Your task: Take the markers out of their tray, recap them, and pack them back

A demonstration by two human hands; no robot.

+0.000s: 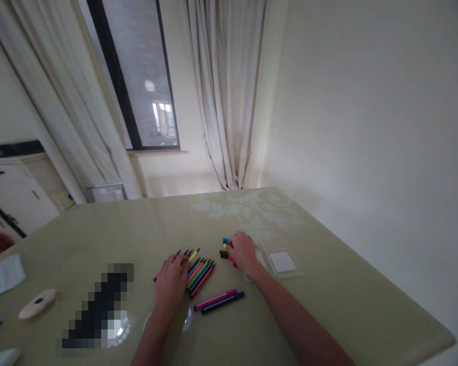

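Note:
Several uncapped felt-tip markers (200,274) lie side by side on the table, black tips pointing away from me. My left hand (171,279) rests over the left part of this row, its fingers spread on the markers and its thumb apart. By those fingertips is a yellow-green marker (194,255). Further right, my right hand (243,250) bends over a small heap of coloured marker caps (224,255); its curled fingertips are hidden. Beside that hand, a clear plastic case (284,262) lies opened out. Nearer to me are two capped markers, one magenta (216,300) and one dark purple (223,303).
The glossy green table (328,305) has its right edge along a white wall. At left lie a blurred-out dark object (99,307), a whitish oval object (37,304) and a pale folded cloth or paper (3,277). Curtains and a window stand behind.

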